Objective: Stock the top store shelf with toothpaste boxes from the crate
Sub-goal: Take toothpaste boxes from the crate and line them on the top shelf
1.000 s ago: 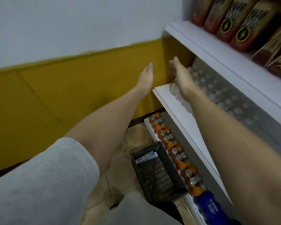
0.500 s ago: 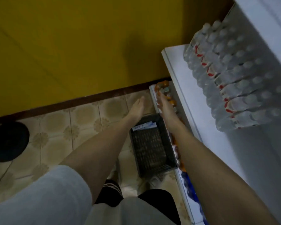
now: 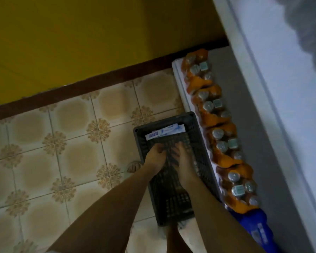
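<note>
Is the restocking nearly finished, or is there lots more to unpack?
Nearly done, it seems: the dark crate looks almost empty, with white toothpaste boxes only at its far end. The left hand and right hand reach in, holding nothing. The top shelf is out of view.

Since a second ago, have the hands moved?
Yes. Both hands, left and right, dropped from the shelf edge into the crate on the floor.

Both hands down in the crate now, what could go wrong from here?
1. The box lies flat against the crate's far wall, beyond both hands; fingers may snag the mesh.
2. Orange bottles crowd the crate's right rim; the rising right arm could knock them.
</note>
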